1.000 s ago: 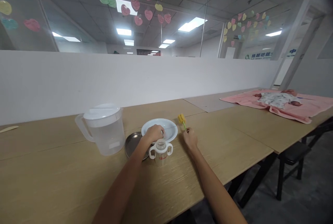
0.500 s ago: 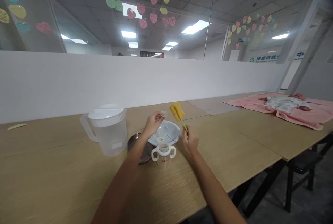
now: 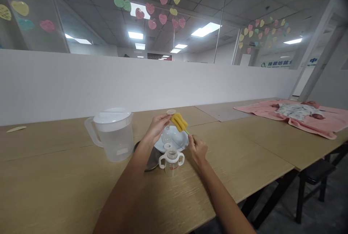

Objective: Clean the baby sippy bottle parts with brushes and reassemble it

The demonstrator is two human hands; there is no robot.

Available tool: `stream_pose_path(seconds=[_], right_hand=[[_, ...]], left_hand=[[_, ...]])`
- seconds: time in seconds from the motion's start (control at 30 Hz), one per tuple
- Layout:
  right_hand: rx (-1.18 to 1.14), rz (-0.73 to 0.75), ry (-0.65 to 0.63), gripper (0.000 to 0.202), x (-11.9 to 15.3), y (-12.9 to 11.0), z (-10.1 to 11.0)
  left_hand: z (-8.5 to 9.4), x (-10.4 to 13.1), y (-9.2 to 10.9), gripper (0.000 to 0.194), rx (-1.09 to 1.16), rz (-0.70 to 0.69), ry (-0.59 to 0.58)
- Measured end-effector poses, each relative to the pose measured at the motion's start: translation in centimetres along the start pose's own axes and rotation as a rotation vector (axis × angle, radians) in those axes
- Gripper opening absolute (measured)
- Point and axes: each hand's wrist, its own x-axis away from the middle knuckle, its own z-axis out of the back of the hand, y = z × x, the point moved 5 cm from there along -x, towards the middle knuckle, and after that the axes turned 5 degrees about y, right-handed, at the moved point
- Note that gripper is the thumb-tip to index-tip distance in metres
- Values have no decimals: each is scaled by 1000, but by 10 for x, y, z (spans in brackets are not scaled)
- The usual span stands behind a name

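Sponge brush [image 3: 179, 122] gripped in right hand [image 3: 198, 149], likely a lid [image 3: 171, 111] in left hand [image 3: 157, 127], forearm [image 3: 129, 183] overlapping metal dish [image 3: 153, 160]

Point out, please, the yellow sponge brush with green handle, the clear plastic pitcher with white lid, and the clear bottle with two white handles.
Yellow sponge brush [image 3: 179, 122]: head view, on its sponge.
Clear plastic pitcher [image 3: 114, 142]: head view, on its body.
Clear bottle [image 3: 171, 169]: head view, on its body.

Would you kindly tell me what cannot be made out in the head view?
All head view:
Dish: partly hidden by the left arm.
Handle end: hidden by the right hand.
Sponge and disc: contact too small to tell.
Bottle: print too small to read.
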Motion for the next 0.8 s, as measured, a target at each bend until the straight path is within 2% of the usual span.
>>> stream_pose_path(seconds=[0.07,0.2,0.27,0.37,0.43,0.5,0.6,0.7,0.8], right_hand=[[52,9,-17,56,0,2,-2],[125,58,-12,54,-1,6,-3],[148,61,-8,54,-2,9,-3],[179,19,-15,54,-3,13,-5],[201,-18,-24,54,-3,15,-5],[213,-47,-27,55,-2,17,-6],[208,-52,-27,56,-2,19,-9],[206,-51,-28,56,-1,20,-11],[214,-65,-30,55,-1,19,-10]], left_hand=[[5,0,3,24,-25,-14,21],[28,1,21,25,-198,-90,62],[40,2,31,25,-401,-132,29],[60,2,35,22,-920,-144,29],[73,2,29,19,-1243,-84,57],[83,2,17,22,-1395,14,60],[96,2,-8,37,-1437,187,35],[109,3,-31,32,-1474,322,9],[116,0,-40,18,-1481,277,2]])
